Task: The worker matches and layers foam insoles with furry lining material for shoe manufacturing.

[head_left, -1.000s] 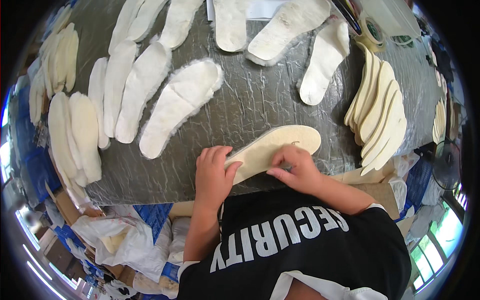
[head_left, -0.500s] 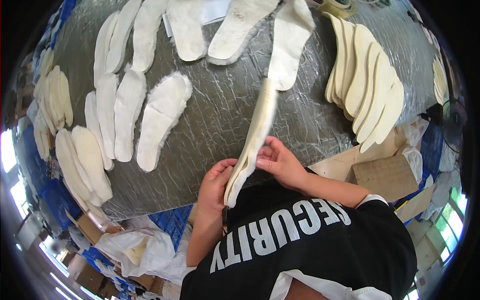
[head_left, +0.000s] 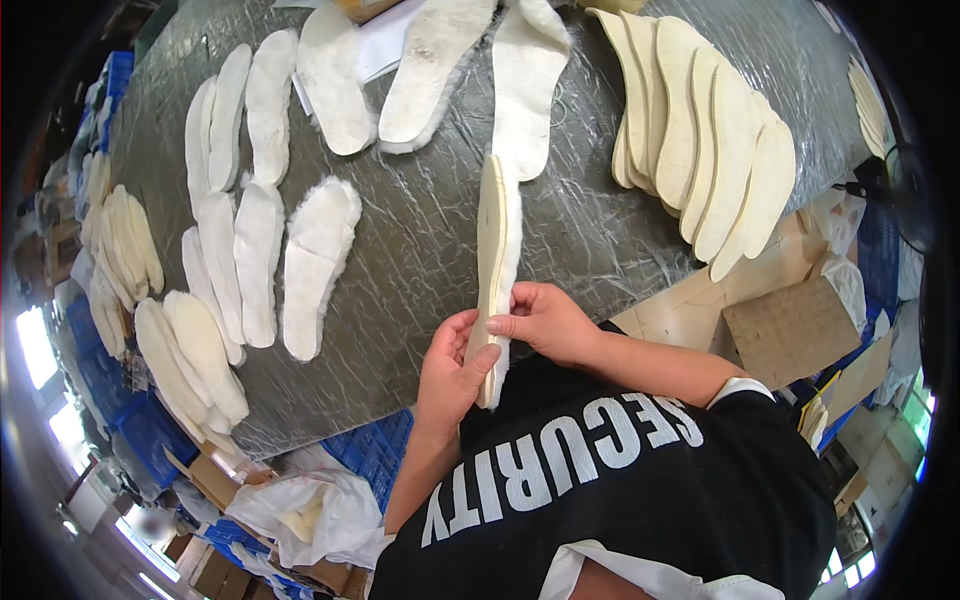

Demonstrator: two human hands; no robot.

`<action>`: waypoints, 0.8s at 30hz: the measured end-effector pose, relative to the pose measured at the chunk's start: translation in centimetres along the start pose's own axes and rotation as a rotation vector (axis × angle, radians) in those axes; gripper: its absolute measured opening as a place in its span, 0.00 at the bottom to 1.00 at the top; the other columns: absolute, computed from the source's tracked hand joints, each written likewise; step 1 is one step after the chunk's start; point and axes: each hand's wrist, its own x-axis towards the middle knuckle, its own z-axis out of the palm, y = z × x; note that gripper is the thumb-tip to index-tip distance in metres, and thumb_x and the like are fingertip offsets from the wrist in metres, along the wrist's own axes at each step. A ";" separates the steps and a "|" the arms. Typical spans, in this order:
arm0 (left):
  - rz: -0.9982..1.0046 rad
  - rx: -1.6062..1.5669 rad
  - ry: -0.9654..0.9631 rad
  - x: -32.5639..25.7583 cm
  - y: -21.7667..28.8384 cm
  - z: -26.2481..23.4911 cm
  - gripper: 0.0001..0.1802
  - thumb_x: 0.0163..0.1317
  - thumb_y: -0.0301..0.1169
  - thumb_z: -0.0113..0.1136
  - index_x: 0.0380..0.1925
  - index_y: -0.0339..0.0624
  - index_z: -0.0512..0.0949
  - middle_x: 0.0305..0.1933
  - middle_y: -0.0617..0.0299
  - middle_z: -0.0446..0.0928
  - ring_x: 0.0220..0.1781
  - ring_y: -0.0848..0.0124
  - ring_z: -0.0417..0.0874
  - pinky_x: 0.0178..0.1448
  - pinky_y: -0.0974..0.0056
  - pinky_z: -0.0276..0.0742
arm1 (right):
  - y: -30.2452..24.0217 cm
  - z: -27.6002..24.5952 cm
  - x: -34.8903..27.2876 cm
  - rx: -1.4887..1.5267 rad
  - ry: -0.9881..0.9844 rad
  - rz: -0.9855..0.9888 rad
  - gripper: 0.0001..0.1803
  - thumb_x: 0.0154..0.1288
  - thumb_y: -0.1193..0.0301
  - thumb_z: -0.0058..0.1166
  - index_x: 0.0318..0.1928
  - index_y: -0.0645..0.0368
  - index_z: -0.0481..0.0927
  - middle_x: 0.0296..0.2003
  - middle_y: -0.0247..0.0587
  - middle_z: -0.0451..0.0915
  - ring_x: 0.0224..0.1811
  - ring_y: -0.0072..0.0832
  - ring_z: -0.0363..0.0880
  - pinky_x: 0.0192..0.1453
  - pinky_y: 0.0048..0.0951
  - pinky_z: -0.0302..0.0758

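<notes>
I am holding a fleece-lined insole (head_left: 494, 262) up on its edge over the near edge of the table (head_left: 420, 250), so both faces line up. My left hand (head_left: 452, 372) is cupping its heel end, thumb pressed against the board side, while my right hand (head_left: 545, 322) is pinching the fleece edge between fingertips and thumb. A fanned stack of plain insoles (head_left: 705, 140) is lying toward the far right corner.

Fleece-lined insoles (head_left: 318, 262) lying on grey table (head_left: 420, 240); stacked plain insoles (head_left: 712, 150) right; cardboard sheet (head_left: 790, 330) beside edge.

cream insole (head_left: 492, 250), white fleece edge; grey table (head_left: 420, 250); blue crates (head_left: 370, 450).
</notes>
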 end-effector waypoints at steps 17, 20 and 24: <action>-0.024 0.270 0.096 0.3 0.5 0.1 0.21 0.66 0.28 0.55 0.56 0.31 0.66 0.46 0.57 0.76 0.47 0.74 0.76 0.54 0.68 0.72 | 1.0 -1.2 0.1 -0.062 -0.078 -0.146 0.07 0.64 0.73 0.55 0.35 0.66 0.80 0.29 0.31 0.80 0.30 0.15 0.74 0.34 0.21 0.71; 0.034 0.142 0.019 0.5 0.2 0.1 0.22 0.63 0.27 0.60 0.55 0.32 0.67 0.46 0.58 0.76 0.48 0.73 0.76 0.54 0.67 0.72 | 1.0 -1.0 0.2 -0.013 -0.105 -0.132 0.07 0.65 0.73 0.55 0.35 0.65 0.80 0.29 0.30 0.80 0.31 0.14 0.74 0.35 0.20 0.71; -0.010 0.083 0.004 0.5 0.3 0.2 0.21 0.62 0.27 0.62 0.53 0.33 0.68 0.48 0.58 0.76 0.49 0.73 0.76 0.56 0.67 0.71 | 1.2 -0.7 0.1 -0.004 -0.096 -0.151 0.07 0.65 0.73 0.54 0.35 0.65 0.80 0.29 0.30 0.80 0.31 0.13 0.73 0.35 0.20 0.71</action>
